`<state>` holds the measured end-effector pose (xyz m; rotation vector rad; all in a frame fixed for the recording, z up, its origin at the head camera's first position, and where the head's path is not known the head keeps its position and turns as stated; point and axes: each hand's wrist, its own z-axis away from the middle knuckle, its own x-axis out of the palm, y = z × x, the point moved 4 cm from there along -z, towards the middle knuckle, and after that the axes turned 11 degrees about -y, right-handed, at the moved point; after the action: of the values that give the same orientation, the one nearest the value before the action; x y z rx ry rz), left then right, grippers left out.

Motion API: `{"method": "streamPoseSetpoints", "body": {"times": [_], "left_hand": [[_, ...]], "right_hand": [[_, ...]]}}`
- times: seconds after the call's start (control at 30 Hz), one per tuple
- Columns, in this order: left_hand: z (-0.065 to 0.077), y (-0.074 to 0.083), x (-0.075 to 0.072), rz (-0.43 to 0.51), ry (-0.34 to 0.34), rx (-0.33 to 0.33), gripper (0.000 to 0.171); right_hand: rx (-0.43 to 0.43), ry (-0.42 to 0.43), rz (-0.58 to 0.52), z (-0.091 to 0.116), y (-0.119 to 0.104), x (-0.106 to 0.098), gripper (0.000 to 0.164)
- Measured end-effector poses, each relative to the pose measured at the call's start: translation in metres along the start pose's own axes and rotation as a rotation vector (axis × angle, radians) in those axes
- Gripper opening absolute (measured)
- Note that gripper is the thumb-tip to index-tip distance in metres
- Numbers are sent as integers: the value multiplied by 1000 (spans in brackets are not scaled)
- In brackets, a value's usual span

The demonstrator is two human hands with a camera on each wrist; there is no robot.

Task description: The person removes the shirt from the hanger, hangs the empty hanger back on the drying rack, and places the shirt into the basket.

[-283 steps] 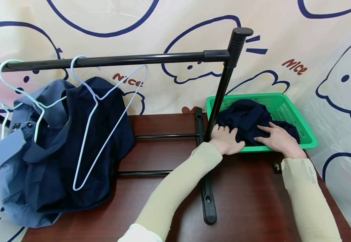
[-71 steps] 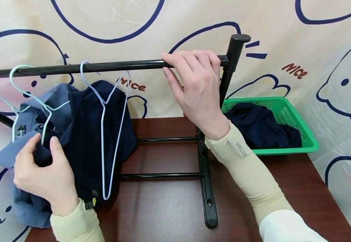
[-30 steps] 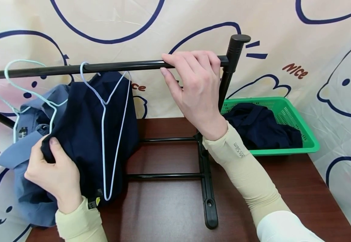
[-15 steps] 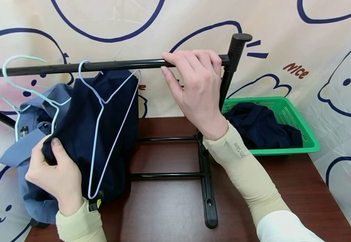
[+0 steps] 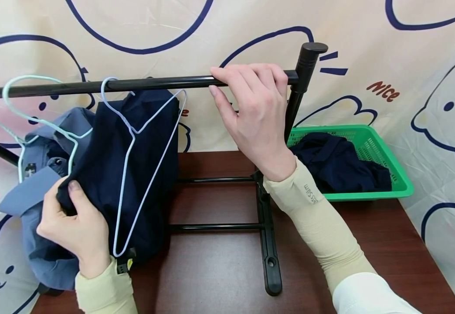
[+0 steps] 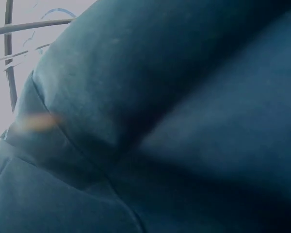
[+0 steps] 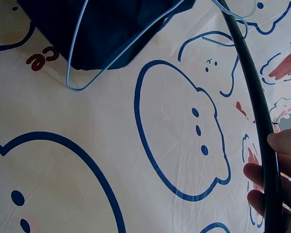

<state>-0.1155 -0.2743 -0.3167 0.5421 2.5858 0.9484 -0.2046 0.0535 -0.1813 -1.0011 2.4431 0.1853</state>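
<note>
Left hand [image 5: 76, 229]: fingers pinching left edge of navy garment [image 5: 103, 174], cloth spreading rightward from them | Right hand [image 5: 255, 117]: fingers gripping black rail [image 5: 172, 83] | Pale-blue hanger [image 5: 134, 131]: hooked on rail, between both hands' fingers | Green basket [image 5: 368, 196], holding bunched navy cloth [image 5: 341, 163]: right of right fingers

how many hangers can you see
3: a pale blue hanger rightmost, a mint hanger left of it, another mint one near the left edge. More may be hidden.

Wears beige L slv [image 5: 103, 290], blk wrist unit [image 5: 122, 266], beige R slv [image 5: 321, 231] w/ dk lettering [image 5: 310, 194], wht cloth [image 5: 368, 297].
</note>
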Motion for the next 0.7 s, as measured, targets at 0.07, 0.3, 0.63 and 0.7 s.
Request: {"method": "streamPoseSetpoints", "body": {"times": [0.07,0.3,0.63,0.7], "left_hand": [[1,-1,0,1,17,-5,18],[8,-10,0,3,24,-14,18],[20,-29,15,28,-87,-111,24],[24,-36,20,23,-134,-123,24]], "right_hand": [[0,6,2,0,0,0,29],[-1,14,-8,0,1,-1,27],[-15,51,-23,0,-1,0,25],[-15,51,-23,0,-1,0,25]]}}
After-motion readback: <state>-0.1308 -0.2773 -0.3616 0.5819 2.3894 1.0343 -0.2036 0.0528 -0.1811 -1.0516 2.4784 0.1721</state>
